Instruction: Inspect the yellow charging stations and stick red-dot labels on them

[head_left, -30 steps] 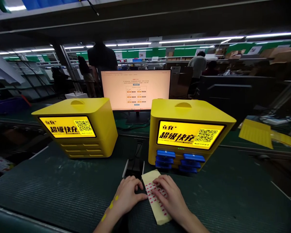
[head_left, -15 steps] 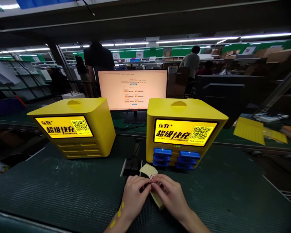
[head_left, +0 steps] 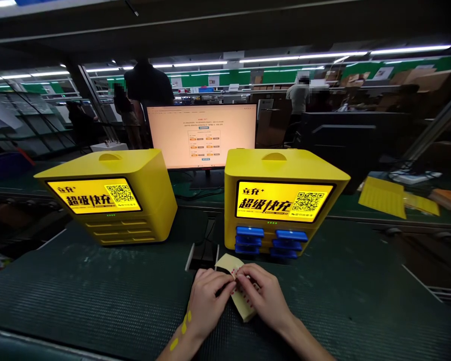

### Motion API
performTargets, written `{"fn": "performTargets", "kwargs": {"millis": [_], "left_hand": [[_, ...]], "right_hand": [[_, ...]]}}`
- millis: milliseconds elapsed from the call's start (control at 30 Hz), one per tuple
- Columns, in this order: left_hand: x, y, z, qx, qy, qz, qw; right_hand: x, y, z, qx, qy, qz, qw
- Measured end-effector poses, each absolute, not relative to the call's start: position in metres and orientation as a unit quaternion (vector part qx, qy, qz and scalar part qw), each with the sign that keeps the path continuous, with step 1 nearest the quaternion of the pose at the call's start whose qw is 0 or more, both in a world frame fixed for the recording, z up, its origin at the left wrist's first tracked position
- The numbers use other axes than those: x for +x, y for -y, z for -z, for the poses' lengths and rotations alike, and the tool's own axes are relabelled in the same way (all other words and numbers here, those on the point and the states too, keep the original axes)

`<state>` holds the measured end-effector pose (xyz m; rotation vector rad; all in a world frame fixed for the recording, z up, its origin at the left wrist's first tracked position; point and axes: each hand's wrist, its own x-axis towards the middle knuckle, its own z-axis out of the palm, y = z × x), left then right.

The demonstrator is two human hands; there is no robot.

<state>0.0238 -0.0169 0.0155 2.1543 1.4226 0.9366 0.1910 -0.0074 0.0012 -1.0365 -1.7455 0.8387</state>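
A pale yellow strip of sticker backing paper (head_left: 227, 261) with small red stickers lies between my hands, curling at its upper end. My left hand (head_left: 209, 297) pinches the strip at its left edge, and several yellow stickers (head_left: 184, 327) are stuck along that wrist. With thumb and forefinger together, my right hand (head_left: 266, 296) grips the strip near its middle; whether a loose sticker is between those fingertips is hidden. Beyond my hands stands a yellow cabinet (head_left: 285, 165) with a lit screen and blue power banks (head_left: 288, 244) in its slots.
To the left, a second yellow cabinet (head_left: 158, 195) has a lit screen and no blue units in its slots. A monitor (head_left: 203, 135) stands behind both. Yellow sheets (head_left: 383, 195) lie at the right on the green bench (head_left: 108, 296). Several people are in the background.
My fingers have shifted slightly on the strip, exposing more of its lower part with red stickers. Green lights now show below the left cabinet's screen. The view has shifted a little.
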Motion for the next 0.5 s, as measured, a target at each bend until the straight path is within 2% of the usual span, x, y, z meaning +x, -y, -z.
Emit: {"fn": "performTargets", "kwargs": {"millis": [233,400,500], "left_hand": [[0.0248,0.0157,-0.0169,0.744,-0.530,-0.339,0.224],[0.0236,0.0144,-0.0185,0.681,-0.560,-0.333,0.334],[0.0214,0.0134,-0.0154,0.657,-0.568,-0.318,0.381]], "right_hand": [[0.1905,0.0056,-0.0017,-0.420,0.683,-0.370,0.469],[0.1929,0.0100,-0.0031,-0.400,0.717,-0.302,0.485],[0.1978,0.0103,-0.0058,-0.382,0.755,-0.212,0.488]]}}
